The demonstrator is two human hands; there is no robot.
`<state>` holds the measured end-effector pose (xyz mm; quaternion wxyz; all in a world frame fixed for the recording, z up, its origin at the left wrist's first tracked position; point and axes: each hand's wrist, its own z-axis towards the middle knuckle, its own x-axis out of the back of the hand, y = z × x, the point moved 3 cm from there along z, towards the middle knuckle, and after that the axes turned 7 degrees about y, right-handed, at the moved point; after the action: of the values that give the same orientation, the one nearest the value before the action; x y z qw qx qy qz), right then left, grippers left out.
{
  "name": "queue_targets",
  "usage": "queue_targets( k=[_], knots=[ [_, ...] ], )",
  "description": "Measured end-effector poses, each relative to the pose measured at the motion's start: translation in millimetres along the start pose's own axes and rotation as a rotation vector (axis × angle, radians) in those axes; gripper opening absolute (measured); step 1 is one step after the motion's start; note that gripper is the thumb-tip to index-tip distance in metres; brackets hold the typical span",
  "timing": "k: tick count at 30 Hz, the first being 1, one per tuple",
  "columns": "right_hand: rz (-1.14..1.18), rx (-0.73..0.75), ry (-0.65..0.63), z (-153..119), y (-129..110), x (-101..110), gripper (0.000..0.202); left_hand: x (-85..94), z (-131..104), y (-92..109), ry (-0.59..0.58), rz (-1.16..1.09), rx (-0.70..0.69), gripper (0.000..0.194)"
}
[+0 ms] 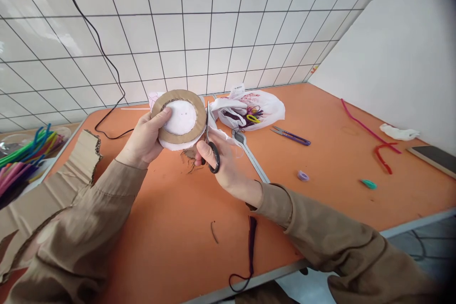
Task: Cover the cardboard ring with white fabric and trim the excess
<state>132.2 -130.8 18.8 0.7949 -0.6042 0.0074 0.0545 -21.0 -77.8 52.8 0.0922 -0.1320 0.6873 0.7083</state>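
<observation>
My left hand (144, 140) grips a cardboard ring (200, 111) at its left side, thumb over the front. White fabric (181, 118) fills the ring's opening and sticks out past its lower and right edges. Black-handled scissors (214, 157) are in my right hand (228, 164), fingers wrapped round the handles. Their blades point up along the ring's right edge, at the white fabric. Behind the blades, more white material runs toward a white plastic bag (272, 104); I cannot tell where one ends and the other begins.
Blue thread snips (291, 136), a purple piece (303, 175), a green piece (368, 184) and red pipe cleaners (383, 157) lie to the right. Torn cardboard (53, 187) and colourful pipe cleaners (26, 152) are at left. A dark tassel (251, 247) lies near the front edge.
</observation>
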Motion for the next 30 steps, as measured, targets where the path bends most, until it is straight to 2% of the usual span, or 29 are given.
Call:
queue_targets(
  k=[7, 13, 23, 30],
  knots=[
    [-0.013, 0.051, 0.014, -0.9, -5.0, 0.7, 0.044, 3.5, 4.7, -1.9, 0.001, -0.016, -0.009, 0.02],
    [-0.005, -0.022, -0.007, 0.8, -2.2, 1.7, 0.052, 7.0, 8.1, -1.5, -0.007, 0.028, -0.036, 0.024],
    [-0.049, 0.094, -0.039, 2.4, -1.0, 3.4, 0.053, 8.3, 7.4, 1.1, -0.046, 0.091, -0.071, 0.028],
    [0.013, -0.003, 0.007, -0.1, -5.1, 2.3, 0.045, 7.6, 6.9, 3.6, -0.042, 0.081, -0.079, 0.026]
  ],
)
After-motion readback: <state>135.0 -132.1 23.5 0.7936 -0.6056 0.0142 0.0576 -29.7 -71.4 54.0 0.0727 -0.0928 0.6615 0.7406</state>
